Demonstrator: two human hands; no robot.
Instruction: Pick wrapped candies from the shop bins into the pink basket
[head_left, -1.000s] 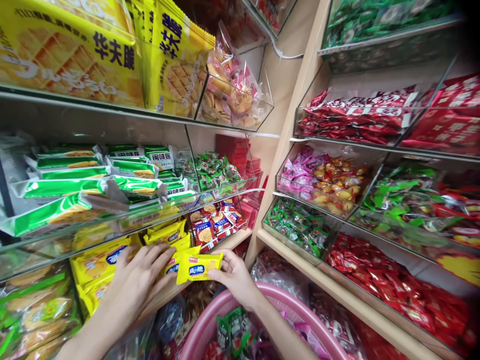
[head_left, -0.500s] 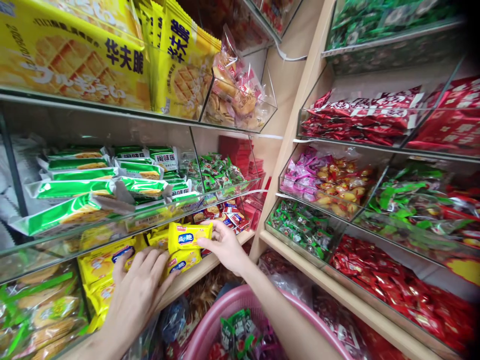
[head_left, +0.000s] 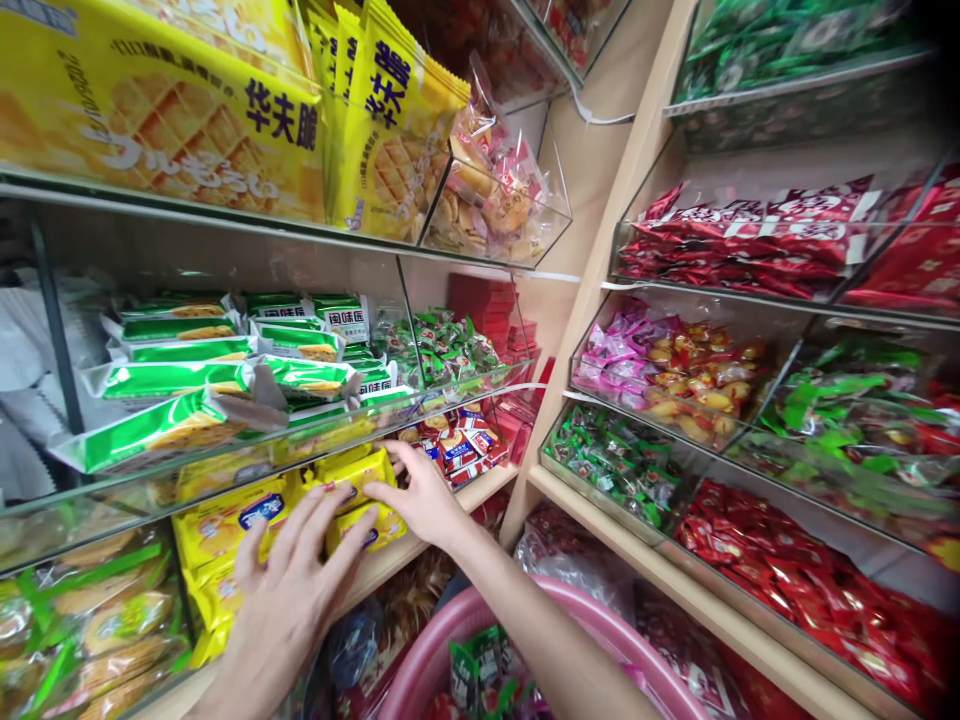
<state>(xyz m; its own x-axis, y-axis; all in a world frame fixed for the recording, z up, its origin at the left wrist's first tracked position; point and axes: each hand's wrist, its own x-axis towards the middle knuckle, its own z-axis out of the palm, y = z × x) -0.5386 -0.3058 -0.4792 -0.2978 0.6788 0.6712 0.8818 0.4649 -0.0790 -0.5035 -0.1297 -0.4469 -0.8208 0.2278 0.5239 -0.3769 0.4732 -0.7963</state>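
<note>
My right hand (head_left: 420,495) has its thumb and fingers on the right end of a yellow biscuit packet (head_left: 367,468) in the low compartment. Another yellow packet (head_left: 386,525) lies just below it. With its fingers spread, my left hand (head_left: 289,575) reaches over the front of the same compartment. Its fingertips overlap the yellow packets, and I cannot tell how firmly they touch. More yellow packets (head_left: 225,520) are stacked to the left of my left hand, partly covered by it.
A pink basket (head_left: 442,635) holding green-wrapped sweets stands below my right forearm. The glass shelf edge (head_left: 247,460) with green biscuit packs (head_left: 172,425) hangs close above my hands. Red-wrapped sweets (head_left: 810,580) fill a bin at right.
My right hand has brought the yellow packet down and tilted it back among the others. My left hand's fingers have spread and shifted right, nearer the packet. The view has shifted slightly.
</note>
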